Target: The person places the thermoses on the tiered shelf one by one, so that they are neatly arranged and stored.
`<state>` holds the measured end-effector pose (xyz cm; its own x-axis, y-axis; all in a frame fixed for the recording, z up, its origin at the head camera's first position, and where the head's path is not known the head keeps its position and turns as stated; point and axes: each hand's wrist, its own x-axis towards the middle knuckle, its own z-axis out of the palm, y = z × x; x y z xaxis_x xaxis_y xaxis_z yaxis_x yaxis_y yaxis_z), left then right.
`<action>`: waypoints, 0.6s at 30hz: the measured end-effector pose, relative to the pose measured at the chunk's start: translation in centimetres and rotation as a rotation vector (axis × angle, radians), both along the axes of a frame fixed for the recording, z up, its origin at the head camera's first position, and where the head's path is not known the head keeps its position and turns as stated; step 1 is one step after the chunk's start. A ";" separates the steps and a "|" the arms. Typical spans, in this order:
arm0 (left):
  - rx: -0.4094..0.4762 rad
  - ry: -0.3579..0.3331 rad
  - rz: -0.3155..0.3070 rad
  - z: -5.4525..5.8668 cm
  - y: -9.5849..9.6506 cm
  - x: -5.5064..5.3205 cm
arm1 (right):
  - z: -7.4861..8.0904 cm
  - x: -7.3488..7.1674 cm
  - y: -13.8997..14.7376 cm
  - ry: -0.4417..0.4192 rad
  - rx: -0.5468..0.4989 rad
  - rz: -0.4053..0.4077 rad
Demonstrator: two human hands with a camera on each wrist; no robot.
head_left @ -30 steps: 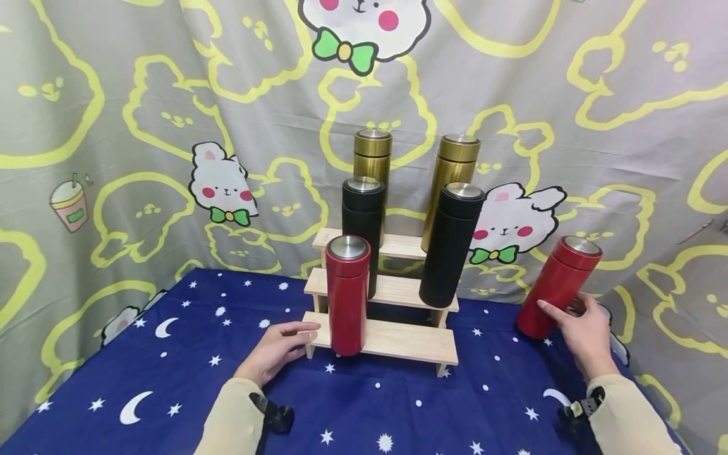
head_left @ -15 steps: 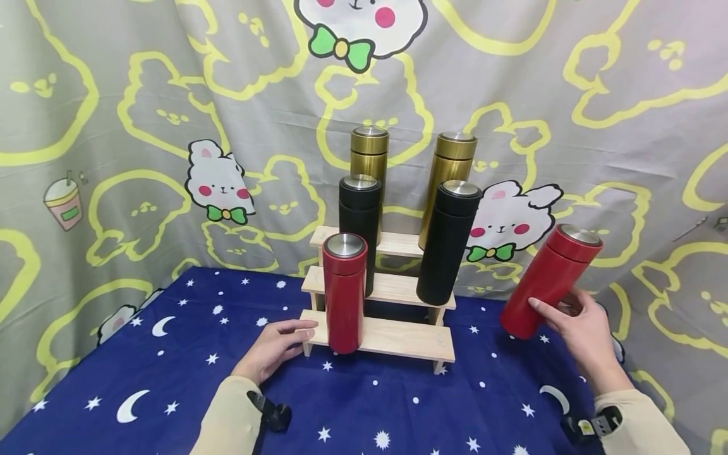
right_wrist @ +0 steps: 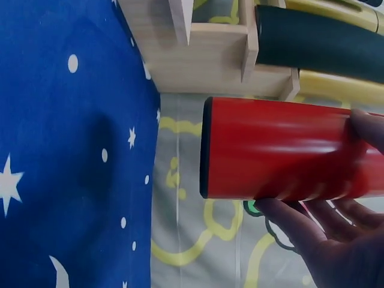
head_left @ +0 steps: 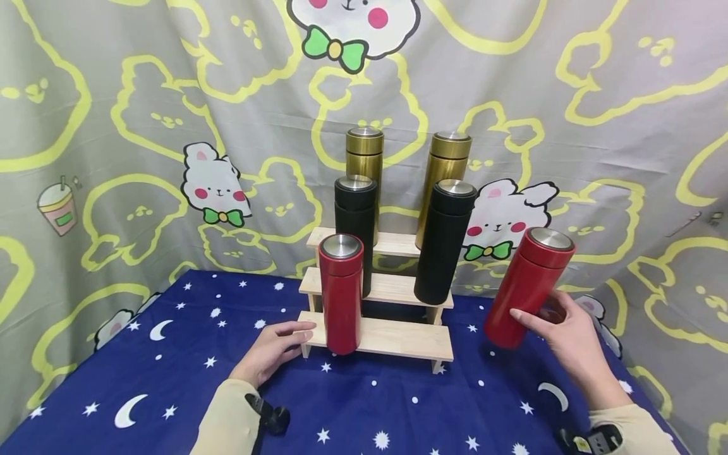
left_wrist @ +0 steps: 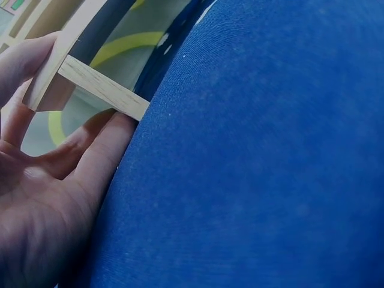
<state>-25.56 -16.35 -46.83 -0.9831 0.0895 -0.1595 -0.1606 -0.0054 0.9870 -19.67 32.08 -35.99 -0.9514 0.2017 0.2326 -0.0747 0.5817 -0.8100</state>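
Note:
My right hand (head_left: 560, 328) grips a red vacuum flask (head_left: 526, 287) round its lower half, to the right of the tiered wooden stand (head_left: 409, 338). The flask leans to the right, its steel-topped lid up; the right wrist view shows its dark-rimmed base raised off the cloth. My left hand (head_left: 275, 351) holds the left end of the stand's lowest step, its fingers (left_wrist: 99, 153) by the short leg (left_wrist: 105, 87). Another red flask (head_left: 343, 297) stands on that step, close to my left fingertips. The far side of my right fingers is hidden behind the held flask.
Two black flasks (head_left: 443, 246) stand on the middle step and two gold flasks (head_left: 446, 167) on the top one. A dark blue cloth (head_left: 199, 392) with moons and stars covers the table. A patterned grey curtain (head_left: 267, 95) hangs behind.
My right hand has carried the red flask leftward, nearer the stand. My left hand stays at the lowest step, and the standing flasks keep their places.

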 end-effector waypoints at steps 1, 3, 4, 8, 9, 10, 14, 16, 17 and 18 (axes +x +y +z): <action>0.003 0.002 -0.004 0.0 0.0 0.0 | 0.1 0.1 -0.1 -0.008 -0.003 0.000; 0.005 0.003 -0.008 0.1 0.0 0.0 | 0.2 0.3 -0.2 -0.017 -0.011 0.007; 0.005 0.003 -0.008 0.2 -0.1 0.0 | 0.2 0.3 -0.3 -0.021 -0.014 0.011; 0.003 0.000 -0.008 0.2 -0.2 0.0 | 0.3 0.5 -0.7 -0.032 -0.019 0.037; 0.002 0.000 -0.012 0.2 -0.2 0.1 | 0.3 0.5 -0.8 -0.033 -0.019 0.045; 0.001 -0.002 -0.014 0.1 -0.2 0.1 | 0.3 0.6 -0.9 -0.033 -0.016 0.053; 0.004 0.002 -0.024 0.0 -0.2 0.1 | 0.4 1.0 -1.5 -0.024 0.002 0.084; 0.006 0.006 -0.028 0.0 -0.2 0.1 | 0.7 1.2 -1.9 -0.020 0.006 0.093; 0.010 0.011 -0.030 0.0 -0.2 0.1 | 0.8 1.2 -2.1 -0.020 0.005 0.099; 0.012 0.018 -0.031 0.1 -0.2 0.1 | 0.9 1.2 -2.2 -0.020 0.002 0.104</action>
<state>-25.47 -16.52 -46.74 -0.9826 0.1217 -0.1405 -0.1430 -0.0123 0.9896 -18.43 29.84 -35.09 -0.9717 0.1014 0.2132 -0.1180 0.5734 -0.8107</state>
